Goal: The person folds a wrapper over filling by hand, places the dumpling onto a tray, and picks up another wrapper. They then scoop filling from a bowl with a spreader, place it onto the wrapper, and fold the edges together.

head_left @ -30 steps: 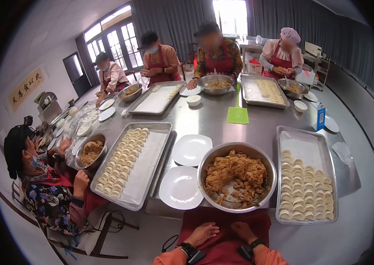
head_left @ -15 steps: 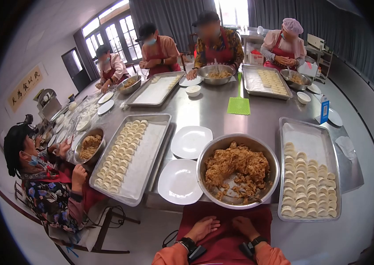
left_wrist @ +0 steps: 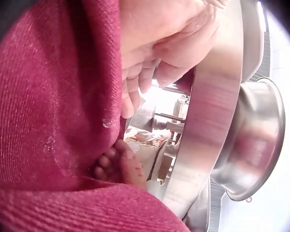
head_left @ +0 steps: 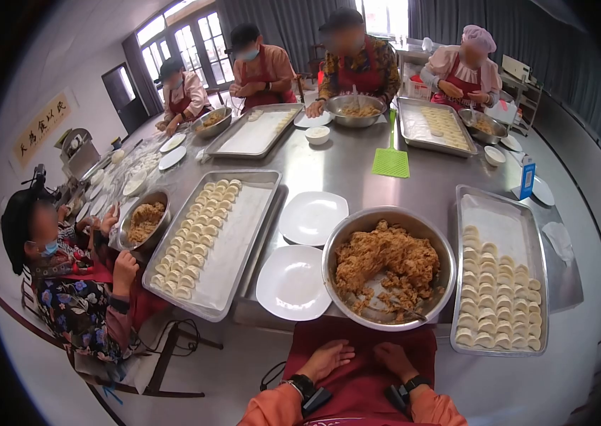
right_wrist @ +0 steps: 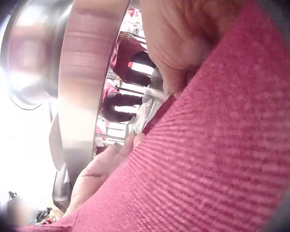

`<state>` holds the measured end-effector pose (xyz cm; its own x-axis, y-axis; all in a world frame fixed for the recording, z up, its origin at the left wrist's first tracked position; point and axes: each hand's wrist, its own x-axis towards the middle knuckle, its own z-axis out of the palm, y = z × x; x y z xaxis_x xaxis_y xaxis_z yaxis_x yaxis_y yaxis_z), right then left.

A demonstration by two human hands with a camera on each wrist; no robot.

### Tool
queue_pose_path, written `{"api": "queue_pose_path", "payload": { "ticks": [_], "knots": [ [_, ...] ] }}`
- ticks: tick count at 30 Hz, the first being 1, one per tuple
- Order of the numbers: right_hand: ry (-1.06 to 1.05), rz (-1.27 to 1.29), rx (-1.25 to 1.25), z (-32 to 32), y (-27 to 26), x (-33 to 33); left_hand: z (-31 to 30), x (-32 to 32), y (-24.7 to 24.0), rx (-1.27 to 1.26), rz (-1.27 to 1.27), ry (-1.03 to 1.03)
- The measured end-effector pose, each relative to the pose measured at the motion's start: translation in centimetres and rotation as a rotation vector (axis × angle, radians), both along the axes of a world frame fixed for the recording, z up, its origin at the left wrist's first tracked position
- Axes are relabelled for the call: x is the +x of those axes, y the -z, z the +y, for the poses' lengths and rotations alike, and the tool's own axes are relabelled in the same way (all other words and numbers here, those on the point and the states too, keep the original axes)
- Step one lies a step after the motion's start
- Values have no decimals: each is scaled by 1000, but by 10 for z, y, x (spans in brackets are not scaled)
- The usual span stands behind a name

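Both hands rest on the red apron [head_left: 364, 383] over the lap, just below the table's front edge. The left hand [head_left: 326, 360] lies loosely with its palm turned inward and holds nothing. A short way across from it, the right hand [head_left: 392, 360] rests with its fingers loosely bent, also holding nothing. In the left wrist view, the left hand's relaxed fingers [left_wrist: 133, 79] hang beside the cloth. Nearest to the hands, on the table, is a large steel bowl [head_left: 332, 284] of brown filling, a utensil handle leaning at its near rim.
Right of the bowl lies a tray [head_left: 492, 206] with rows of dumplings; another dumpling tray [head_left: 243, 234] is on the left. Two white plates [head_left: 293, 280] sit between. A green fly swatter [head_left: 390, 163] lies farther back. Several people in red aprons [head_left: 361, 74] are around the table.
The head view has shifted slightly, so the table things appear higher in the picture. Both hands stay on the lap. At the far right, the person in the pink cap has moved their hands apart.
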<state>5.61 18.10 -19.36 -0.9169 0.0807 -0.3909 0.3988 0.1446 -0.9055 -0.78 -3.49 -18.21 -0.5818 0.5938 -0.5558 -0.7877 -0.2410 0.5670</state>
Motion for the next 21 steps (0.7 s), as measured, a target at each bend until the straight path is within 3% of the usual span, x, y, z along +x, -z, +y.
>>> {"api": "queue_pose_path", "payload": {
  "ticks": [21],
  "knots": [
    [-19, 47, 28, 0, -2, 1, -2, -2, 0, 34, -10, -4]
  ]
}}
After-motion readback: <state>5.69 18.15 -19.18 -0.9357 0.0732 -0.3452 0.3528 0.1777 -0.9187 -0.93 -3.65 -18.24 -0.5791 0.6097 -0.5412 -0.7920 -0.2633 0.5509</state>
